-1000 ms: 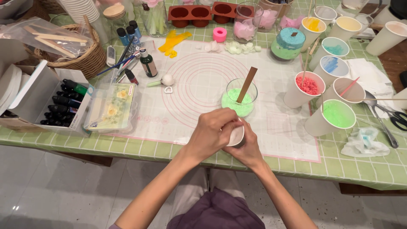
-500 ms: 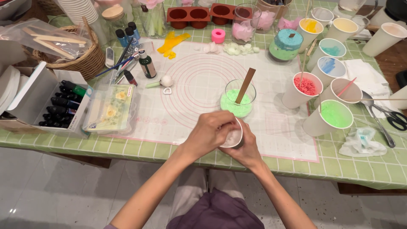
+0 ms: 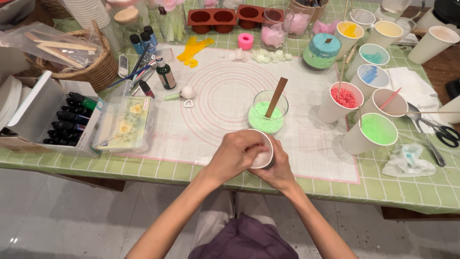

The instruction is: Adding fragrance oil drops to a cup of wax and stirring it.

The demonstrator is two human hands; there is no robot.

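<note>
White paper cup [image 3: 265,154] sits between my two hands at the near edge of the desk [image 3: 306,184], just over the front border of the pale silicone mat [image 3: 225,100]. My right hand [image 3: 279,168] is wrapped around the cup from below and behind, grasping it. My left hand [image 3: 235,154] comes in from the other side, fingers curled over the cup's mouth and down onto the white stuff inside; I cannot tell whether they are pinching any of it.

Just beyond the cup stands a clear glass [image 3: 268,115] with green granules at the bottom and a flat wooden stick [image 3: 276,97] leaning in it. To the right I see a cluster of paper cups: one with green grains [image 3: 371,133], one with red [image 3: 339,101], one with a pink stick [image 3: 383,104], and behind them blue [image 3: 369,77] and yellow [image 3: 349,33] ones. Scissors [image 3: 443,133] and a crumpled tissue [image 3: 407,160] lie at the far right.

On my left, an open white box of dark marker bottles [image 3: 57,117] sits beside a clear plastic case with yellow flowers [image 3: 123,123]. A wicker basket [image 3: 91,67] holds bagged wooden sticks. Small dropper bottles [image 3: 165,73] stand near the mat's upper left corner, and brown silicone moulds [image 3: 225,17] line the far edge.
</note>
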